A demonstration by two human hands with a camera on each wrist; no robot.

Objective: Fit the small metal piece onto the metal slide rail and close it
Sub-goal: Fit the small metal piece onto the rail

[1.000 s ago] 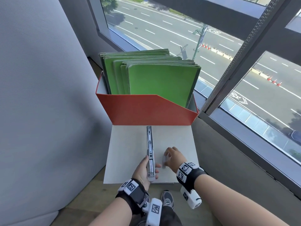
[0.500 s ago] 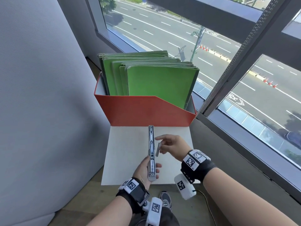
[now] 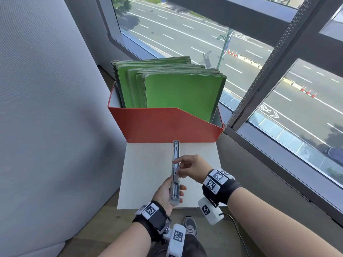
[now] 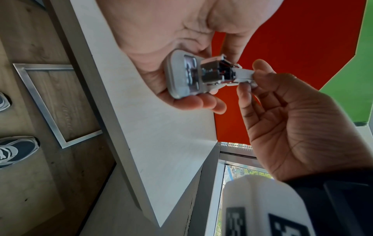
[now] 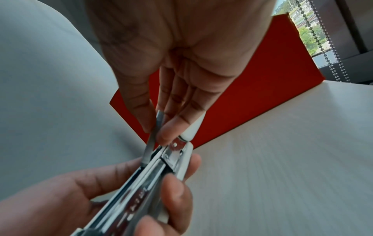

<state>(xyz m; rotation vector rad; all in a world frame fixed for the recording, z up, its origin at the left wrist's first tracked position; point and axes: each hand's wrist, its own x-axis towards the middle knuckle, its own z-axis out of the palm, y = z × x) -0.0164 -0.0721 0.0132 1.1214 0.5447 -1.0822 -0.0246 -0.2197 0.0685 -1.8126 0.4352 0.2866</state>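
Note:
A long silver slide rail [image 3: 175, 169] points away from me over the white table [image 3: 148, 164]. My left hand [image 3: 167, 193] grips its near end [image 4: 181, 76], thumb on one side and fingers on the other. My right hand [image 3: 191, 169] pinches a small flat metal piece [image 5: 154, 135] between thumb and fingertips. The piece's lower tip touches the rail [image 5: 141, 183] at about its middle, tilted against the rail's edge. In the left wrist view the small piece [image 4: 245, 75] sits right at the rail's open channel.
An orange file box [image 3: 167, 125] full of green folders [image 3: 181, 97] stands at the table's far edge, just beyond the rail's tip. A grey padded wall [image 3: 46, 108] is on the left, a window [image 3: 259, 62] on the right. My shoes [image 4: 14, 150] are on the wooden floor.
My right hand picked the small metal piece up off the table, lifted it, and brought it left and down onto the rail. The left hand kept holding the rail.

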